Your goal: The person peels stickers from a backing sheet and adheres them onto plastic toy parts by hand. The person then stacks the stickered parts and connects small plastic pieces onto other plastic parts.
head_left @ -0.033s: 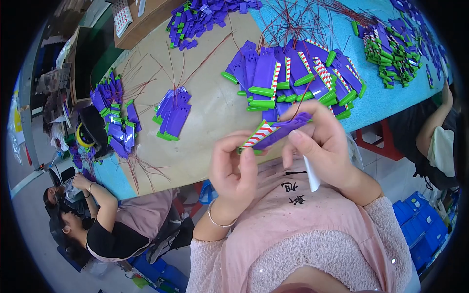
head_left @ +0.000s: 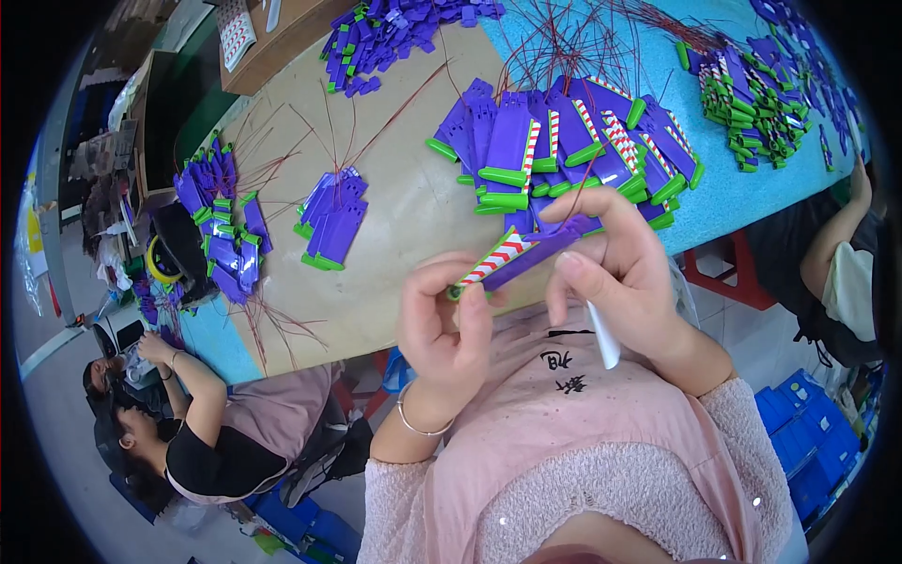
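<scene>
Both my hands hold one flat purple plastic piece [head_left: 526, 252] with a green end and a red-and-white striped strip, just above my chest at the table's near edge. My left hand [head_left: 440, 331] pinches its green end from below. My right hand [head_left: 625, 268] grips its far end with thumb and fingers. A thin white stick-like tool [head_left: 601, 336] is tucked under my right palm. Just beyond my hands lies a fanned heap of the same purple pieces [head_left: 554, 150] with green caps and striped strips.
A small stack of purple pieces [head_left: 329, 224] lies on the tan board [head_left: 404, 216]. More heaps sit at the left [head_left: 221, 235], top [head_left: 395, 33] and right [head_left: 752, 85]. Thin red wires [head_left: 564, 42] are strewn about. One person [head_left: 197, 442] sits lower left and another [head_left: 846, 254] at the right. Blue crates [head_left: 808, 442] stand below.
</scene>
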A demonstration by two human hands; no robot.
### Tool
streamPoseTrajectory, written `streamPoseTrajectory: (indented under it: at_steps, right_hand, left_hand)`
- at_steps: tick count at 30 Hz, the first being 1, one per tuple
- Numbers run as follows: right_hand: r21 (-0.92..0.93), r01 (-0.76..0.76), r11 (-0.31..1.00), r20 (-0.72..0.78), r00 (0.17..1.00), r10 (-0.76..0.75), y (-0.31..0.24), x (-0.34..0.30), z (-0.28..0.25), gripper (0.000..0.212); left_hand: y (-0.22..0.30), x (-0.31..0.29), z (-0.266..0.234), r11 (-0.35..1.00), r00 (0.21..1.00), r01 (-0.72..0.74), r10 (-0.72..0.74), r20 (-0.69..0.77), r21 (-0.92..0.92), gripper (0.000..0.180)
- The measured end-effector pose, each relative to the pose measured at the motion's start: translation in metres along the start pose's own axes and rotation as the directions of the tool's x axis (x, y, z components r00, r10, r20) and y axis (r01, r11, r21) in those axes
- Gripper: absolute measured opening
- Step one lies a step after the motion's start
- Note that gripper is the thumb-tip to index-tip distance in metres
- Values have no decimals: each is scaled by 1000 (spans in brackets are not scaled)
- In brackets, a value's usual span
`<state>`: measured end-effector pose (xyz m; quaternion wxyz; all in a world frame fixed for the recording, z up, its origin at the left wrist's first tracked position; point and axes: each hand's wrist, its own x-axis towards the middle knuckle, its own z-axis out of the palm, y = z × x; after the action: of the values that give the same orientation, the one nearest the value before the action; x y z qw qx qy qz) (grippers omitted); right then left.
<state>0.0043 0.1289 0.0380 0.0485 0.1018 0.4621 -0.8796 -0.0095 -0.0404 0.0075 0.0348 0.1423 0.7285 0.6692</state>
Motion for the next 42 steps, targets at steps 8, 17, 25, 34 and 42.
streamPoseTrajectory:
  at_steps: [8, 17, 25, 34, 42]
  right_hand:
    - [-102, -3, 995, 168, 986, 20, 11, 3, -3, 22]
    - [-77, 78, 994, -8, 997, -79, -11, 5, -19, 33]
    - [-575, -408, 709, 286, 712, 641, 11, -52, -142, 26]
    - [-694, -704, 148, -691, 710, 135, 258, -190, -393, 37]
    - [-881, -321, 348, -449, 800, -399, 218, -149, -309, 14]
  left_hand:
    - [12, 13, 7, 999, 998, -52, 52, 45, 0, 22]
    - [19, 21, 10, 944, 952, -209, 136, 275, 255, 36]
    - [-14, 55, 33, 552, 917, -388, 148, 372, 738, 48]
    - [-3, 34, 31, 638, 933, -361, 248, 262, 680, 27]
    - [-29, 19, -66, 547, 966, -106, 256, -45, 830, 29]
